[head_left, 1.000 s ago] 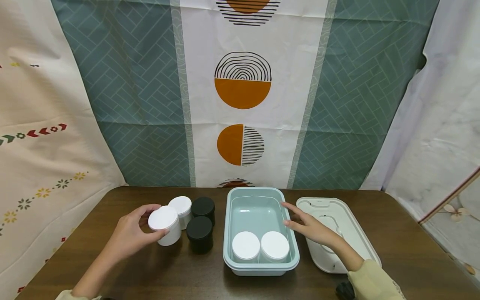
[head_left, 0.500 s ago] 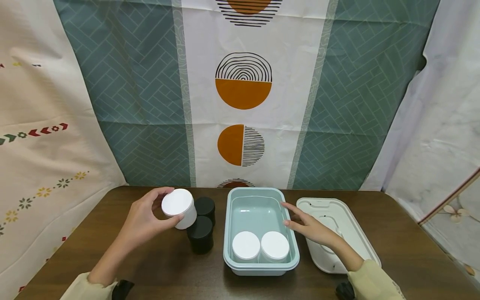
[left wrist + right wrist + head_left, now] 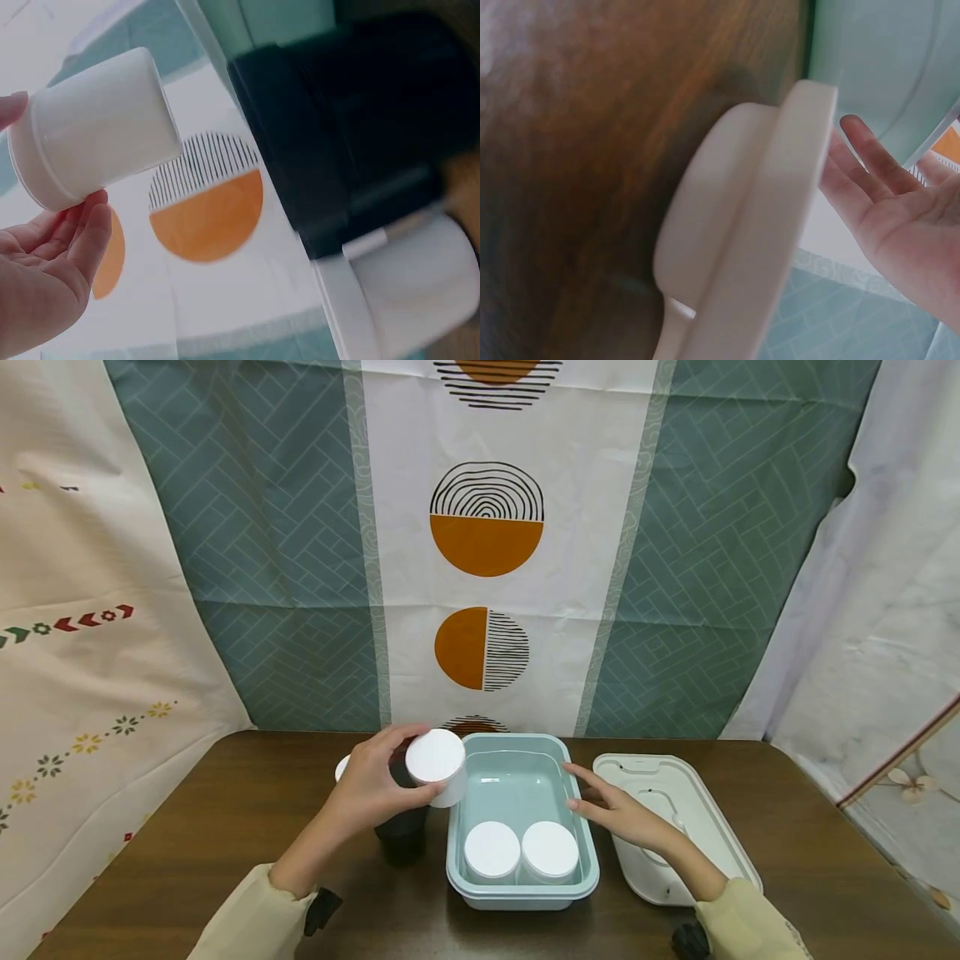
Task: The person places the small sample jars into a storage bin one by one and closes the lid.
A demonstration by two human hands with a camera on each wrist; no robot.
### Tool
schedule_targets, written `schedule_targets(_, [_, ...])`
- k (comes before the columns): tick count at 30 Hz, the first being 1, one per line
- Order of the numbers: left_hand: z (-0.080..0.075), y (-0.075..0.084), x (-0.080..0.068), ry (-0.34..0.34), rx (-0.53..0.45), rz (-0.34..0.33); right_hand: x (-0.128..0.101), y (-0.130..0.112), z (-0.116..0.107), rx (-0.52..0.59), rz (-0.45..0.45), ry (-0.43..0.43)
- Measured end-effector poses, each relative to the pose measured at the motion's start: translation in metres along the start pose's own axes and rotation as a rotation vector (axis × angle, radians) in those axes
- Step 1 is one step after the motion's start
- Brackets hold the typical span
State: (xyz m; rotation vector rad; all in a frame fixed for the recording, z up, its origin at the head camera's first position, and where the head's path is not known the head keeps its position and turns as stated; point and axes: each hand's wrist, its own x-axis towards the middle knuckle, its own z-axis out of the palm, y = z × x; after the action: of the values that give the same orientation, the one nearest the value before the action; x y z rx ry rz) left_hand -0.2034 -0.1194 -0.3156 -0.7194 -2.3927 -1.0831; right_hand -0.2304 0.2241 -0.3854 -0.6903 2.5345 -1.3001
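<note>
White jar (image 3: 436, 760), pinched in the left hand (image 3: 367, 789), has just crossed past the black jar (image 3: 401, 833) below the grip — the carry looks well along. Right of the grip, the blue tub (image 3: 504, 781) holds two white jars (image 3: 491, 852); farther right — the right hand (image 3: 621, 812), fingers outstretched.

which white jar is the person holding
The white cylindrical jar gripped by the left hand. Two other white jars sit inside the pale blue rectangular tub; a fourth white jar shows partly behind that hand.
</note>
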Motion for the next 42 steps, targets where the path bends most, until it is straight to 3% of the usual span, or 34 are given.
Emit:
schedule_targets(6, [0.025, 0.009, 0.011, -0.045, -0.040, 0.037, 0.000, 0.000, 0.000, -0.003, 0.000, -0.002])
schedule_targets(13, [0.057, 0.014, 0.022, -0.165, -0.115, -0.035, 0.001, 0.002, 0.001, 0.027, 0.011, 0.001])
schedule_targets(19, [0.079, 0.016, 0.028, -0.267, -0.164, -0.054, 0.001, 0.002, 0.002, 0.032, 0.031, 0.011])
schedule_targets(29, [0.099, 0.013, 0.034, -0.366, -0.132, -0.098, 0.001, 0.001, 0.001, 0.040, 0.012, -0.007])
schedule_targets(42, [0.119, 0.005, 0.035, -0.450, -0.032, -0.069, 0.002, 0.004, 0.001, 0.045, 0.003, -0.011])
